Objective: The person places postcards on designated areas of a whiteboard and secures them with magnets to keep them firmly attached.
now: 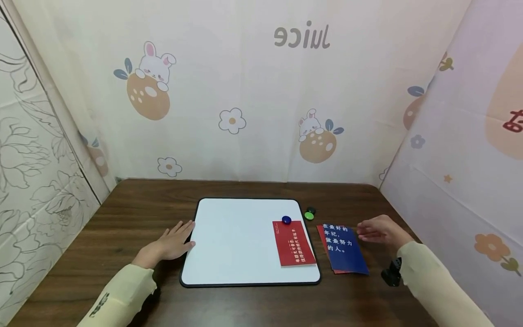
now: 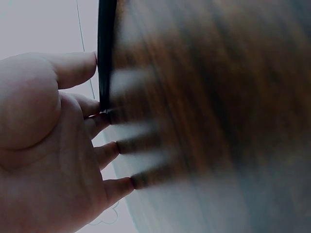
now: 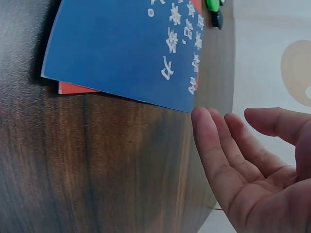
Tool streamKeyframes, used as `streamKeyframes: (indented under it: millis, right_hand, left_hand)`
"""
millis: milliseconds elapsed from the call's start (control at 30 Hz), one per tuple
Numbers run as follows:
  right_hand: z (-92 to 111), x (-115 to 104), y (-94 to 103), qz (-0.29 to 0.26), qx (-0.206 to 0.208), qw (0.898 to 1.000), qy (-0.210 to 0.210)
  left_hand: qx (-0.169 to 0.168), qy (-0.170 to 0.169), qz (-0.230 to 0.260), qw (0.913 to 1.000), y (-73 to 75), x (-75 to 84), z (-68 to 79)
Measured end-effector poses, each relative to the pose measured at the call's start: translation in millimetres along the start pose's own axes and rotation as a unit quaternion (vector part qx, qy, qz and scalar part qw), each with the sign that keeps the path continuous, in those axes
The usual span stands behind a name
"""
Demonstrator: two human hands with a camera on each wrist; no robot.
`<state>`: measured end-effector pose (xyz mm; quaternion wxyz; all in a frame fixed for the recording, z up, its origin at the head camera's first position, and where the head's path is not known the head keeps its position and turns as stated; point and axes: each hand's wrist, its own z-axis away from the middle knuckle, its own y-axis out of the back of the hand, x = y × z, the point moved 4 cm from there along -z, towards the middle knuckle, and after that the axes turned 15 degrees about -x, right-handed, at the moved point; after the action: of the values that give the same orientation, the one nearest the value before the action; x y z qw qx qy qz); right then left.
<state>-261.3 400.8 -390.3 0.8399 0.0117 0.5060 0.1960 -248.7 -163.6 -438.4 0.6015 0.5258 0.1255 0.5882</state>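
A whiteboard (image 1: 233, 245) with a black rim lies on the table. At its left edge rests my left hand (image 1: 169, 243), fingers straight and spread, the thumb and fingertips right at the rim in the left wrist view. On the board's right side is a red card (image 1: 291, 250) with white writing, a round blue magnet (image 1: 286, 220) at its top edge. To the right of the board, a blue card (image 1: 347, 256) with white characters overlaps a red one. My right hand (image 1: 380, 230) is beside the blue card's upper right corner, holding nothing, its fingertips (image 3: 200, 116) close to that corner.
A green magnet (image 1: 309, 215) and a black magnet (image 1: 312, 210) lie together just off the board's upper right corner. The brown wooden table (image 1: 229, 306) ends at a printed curtain (image 1: 196, 150) behind and at another curtain (image 1: 461, 190) on the right.
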Motion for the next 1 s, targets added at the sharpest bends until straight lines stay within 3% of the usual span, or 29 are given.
streamKeyframes:
  millis: [400, 633, 1000]
  right_hand:
    - [-6.0, 5.8, -10.5, 0.061, 0.035, 0.997, -0.04]
    - [-9.7, 7.4, -17.6, 0.115, 0.063, 0.989, -0.06]
    - [-10.6, 13.0, -22.1, 0.154, 0.114, 0.976, -0.1]
  left_hand:
    - [-0.003, -0.007, 0.001, 1.0, 0.8, -1.4, -0.7]
    - [-0.001, -0.003, 0.003, 1.0, 3.0, 1.6, 0.7]
    - [-0.001, -0.005, -0.001, 1.0, 2.4, 0.6, 0.7]
